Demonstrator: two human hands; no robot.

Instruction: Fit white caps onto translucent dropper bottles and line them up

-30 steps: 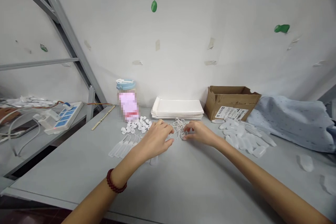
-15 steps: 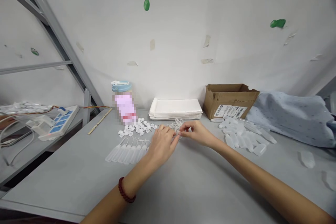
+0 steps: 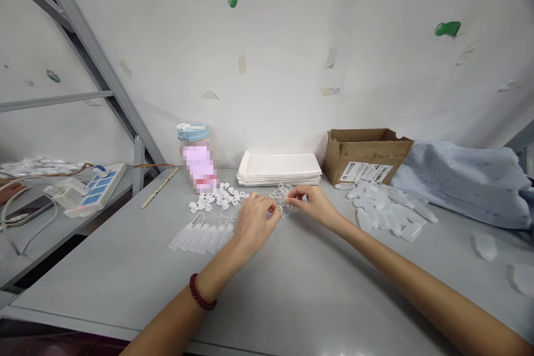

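Note:
My left hand (image 3: 255, 219) is closed in a pinch above the table, thumb against forefinger; what it may hold is too small to make out. Opposite it, my right hand (image 3: 317, 206) pinches at the edge of a tangled pile of white cords (image 3: 280, 194), its fingertips on a cord. To the left of my left hand lies a row of clear plastic tubes (image 3: 202, 237) with white loops at their tops. Behind the row are scattered small white plastic pieces (image 3: 219, 197).
A stack of white trays (image 3: 279, 169) stands against the wall, beside an open cardboard box (image 3: 367, 156). Loose clear sleeves (image 3: 386, 208) lie at right, near a blue cloth (image 3: 463, 186). A lidded cup (image 3: 198, 158), a thin stick (image 3: 161, 188) and a power strip (image 3: 98, 192) are at left.
My hands have drawn slightly apart, the fingertips no longer meeting. The right hand has lifted a little toward the cord pile, and the view has tilted down slightly.

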